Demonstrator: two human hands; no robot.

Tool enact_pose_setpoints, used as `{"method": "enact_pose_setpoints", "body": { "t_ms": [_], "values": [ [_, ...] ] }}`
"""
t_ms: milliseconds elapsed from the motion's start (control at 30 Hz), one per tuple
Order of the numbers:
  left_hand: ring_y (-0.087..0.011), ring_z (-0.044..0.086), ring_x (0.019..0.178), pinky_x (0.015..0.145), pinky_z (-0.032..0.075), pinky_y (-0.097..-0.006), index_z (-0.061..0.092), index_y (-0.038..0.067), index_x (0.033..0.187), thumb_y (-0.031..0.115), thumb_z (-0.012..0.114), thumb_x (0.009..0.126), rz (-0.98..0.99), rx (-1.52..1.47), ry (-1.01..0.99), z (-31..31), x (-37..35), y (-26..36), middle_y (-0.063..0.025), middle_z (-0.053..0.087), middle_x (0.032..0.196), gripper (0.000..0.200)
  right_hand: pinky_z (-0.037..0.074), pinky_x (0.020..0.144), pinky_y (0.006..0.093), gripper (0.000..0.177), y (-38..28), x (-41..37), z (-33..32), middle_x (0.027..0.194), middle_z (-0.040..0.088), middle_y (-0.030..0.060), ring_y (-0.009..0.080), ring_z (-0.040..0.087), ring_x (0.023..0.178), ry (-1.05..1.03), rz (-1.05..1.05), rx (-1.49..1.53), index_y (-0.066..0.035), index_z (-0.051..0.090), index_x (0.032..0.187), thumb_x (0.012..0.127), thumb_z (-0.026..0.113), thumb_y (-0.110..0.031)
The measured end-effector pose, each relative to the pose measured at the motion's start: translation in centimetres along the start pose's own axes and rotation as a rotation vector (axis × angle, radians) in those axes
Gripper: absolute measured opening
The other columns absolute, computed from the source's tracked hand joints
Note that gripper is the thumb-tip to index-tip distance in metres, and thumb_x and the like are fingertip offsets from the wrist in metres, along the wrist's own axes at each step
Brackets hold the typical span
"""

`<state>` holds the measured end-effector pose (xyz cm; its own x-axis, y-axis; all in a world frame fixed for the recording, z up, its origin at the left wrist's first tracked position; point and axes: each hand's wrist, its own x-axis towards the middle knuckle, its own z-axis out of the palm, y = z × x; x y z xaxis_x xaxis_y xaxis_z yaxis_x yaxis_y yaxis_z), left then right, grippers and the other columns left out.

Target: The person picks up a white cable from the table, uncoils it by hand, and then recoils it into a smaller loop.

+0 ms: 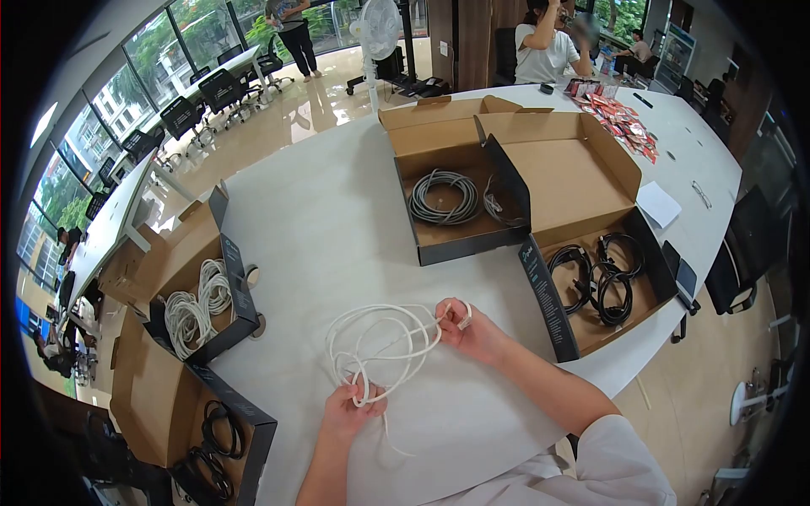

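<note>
A loosely coiled white cable is held between my two hands above the white table. My left hand is closed around the near side of the loops, and a thin end hangs down from it onto the tabletop. At the far right side of the coil, my right hand pinches the cable close to one end, where a small pale piece sticks up past the fingers. Left of my hands, an open box contains white coiled cables.
An open box holding a grey cable coil stands ahead. Black cables lie in the right box and near-left box. Red packets are piled at the far right, near a seated person. A fan stands behind.
</note>
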<state>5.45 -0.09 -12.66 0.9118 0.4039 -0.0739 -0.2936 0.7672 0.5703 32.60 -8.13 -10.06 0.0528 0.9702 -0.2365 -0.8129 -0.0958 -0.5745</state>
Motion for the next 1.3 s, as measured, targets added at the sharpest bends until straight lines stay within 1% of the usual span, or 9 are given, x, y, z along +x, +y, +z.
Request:
{"method": "enact_pose_setpoints", "body": {
  "t_ms": [133,267,367,467,767,933,1033,1233,1300],
  "values": [
    [-0.0171,0.045,0.055,0.05,0.035,-0.0316,0.05,0.009,0.065,0.029,0.06,0.084,-0.087,0.171,0.058,0.9,-0.1,0.0,-0.0028,0.047,0.055,0.029,0.044,0.069,0.0256,0.031,0.4,0.2,-0.1,0.066,0.043,-0.0013,0.012,0.043,0.058,0.134,-0.057,0.043,-0.008,0.054,0.078,0.098,0.045,-0.029],
    [-0.0163,0.053,0.065,0.059,0.042,-0.0286,0.056,0.005,0.077,0.013,0.062,0.081,-0.204,0.252,0.095,1.0,-0.5,0.2,-0.0045,0.055,0.071,0.011,0.041,0.064,0.0267,0.038,0.5,0.5,-2.5,0.066,0.043,-0.0018,0.0114,0.04,0.056,-0.062,-0.037,0.026,-0.008,0.054,0.074,0.1,0.039,-0.031],
    [-0.0146,0.056,0.07,0.062,0.044,-0.027,0.06,0.005,0.087,0.006,0.065,0.08,-0.105,0.408,0.256,2.6,0.0,0.1,-0.0047,0.058,0.076,0.009,0.04,0.062,0.0266,0.039,-0.1,0.2,-1.5,0.065,0.042,-0.0022,0.0109,0.039,0.055,0.008,0.049,-0.043,-0.007,0.053,0.074,0.101,0.036,-0.031],
    [-0.0145,0.058,0.076,0.066,0.046,-0.0275,0.062,0.005,0.096,0.002,0.065,0.081,-0.059,0.307,0.219,1.7,0.1,-0.1,-0.0047,0.059,0.088,0.015,0.041,0.064,0.0255,0.034,-0.5,0.1,-0.1,0.064,0.04,-0.0027,0.0099,0.039,0.055,0.113,0.104,-0.175,-0.008,0.053,0.081,0.101,0.038,-0.03],
    [-0.014,0.056,0.084,0.069,0.045,-0.0266,0.068,0.006,0.091,0.035,0.078,0.076,0.012,0.391,0.014,0.3,0.1,-0.7,-0.0037,0.056,0.1,0.034,0.043,0.06,0.0224,0.012,0.9,0.2,-0.3,0.076,0.057,-0.0002,0.008,0.052,0.065,0.087,-0.025,-0.426,-0.008,0.056,0.095,0.097,0.055,-0.02],
    [-0.0093,0.054,0.073,0.063,0.043,-0.0237,0.065,0.007,0.09,0.034,0.082,0.071,0.078,0.41,0.108,0.3,0.2,-0.9,0.0004,0.057,0.091,0.037,0.044,0.062,0.0216,0.011,0.7,0.0,0.7,0.078,0.06,0.0014,0.0092,0.057,0.071,0.07,-0.093,-0.483,-0.007,0.061,0.103,0.094,0.058,-0.012],
    [-0.0066,0.053,0.069,0.059,0.041,-0.0218,0.062,0.008,0.089,0.029,0.084,0.071,0.088,0.391,0.227,0.8,0.2,-1.0,0.0034,0.057,0.083,0.035,0.044,0.064,0.0203,0.025,1.4,0.5,-0.6,0.094,0.06,0.0057,0.0098,0.058,0.077,0.047,-0.08,-0.4,-0.004,0.058,0.115,0.092,0.052,0.0],
    [-0.007,0.056,0.072,0.059,0.042,-0.0216,0.061,0.007,0.093,0.02,0.084,0.071,0.074,0.414,0.341,0.7,0.1,-1.5,0.0022,0.058,0.082,0.035,0.046,0.085,0.0367,0.05,3.6,-0.8,1.6,0.126,0.04,0.0142,0.0259,0.055,0.089,0.415,-1.071,-1.305,0.003,0.049,0.12,0.073,0.04,0.014],
    [-0.0067,0.056,0.072,0.06,0.043,-0.0218,0.061,0.007,0.094,0.018,0.082,0.073,0.071,0.465,0.355,1.3,0.1,-1.5,0.0018,0.058,0.082,0.032,0.042,0.083,0.038,0.043,3.6,-1.2,2.4,0.111,0.05,0.0133,0.0292,0.054,0.086,0.275,-1.341,-1.391,0.0,0.054,0.112,0.071,0.048,0.01]
  ]
}}
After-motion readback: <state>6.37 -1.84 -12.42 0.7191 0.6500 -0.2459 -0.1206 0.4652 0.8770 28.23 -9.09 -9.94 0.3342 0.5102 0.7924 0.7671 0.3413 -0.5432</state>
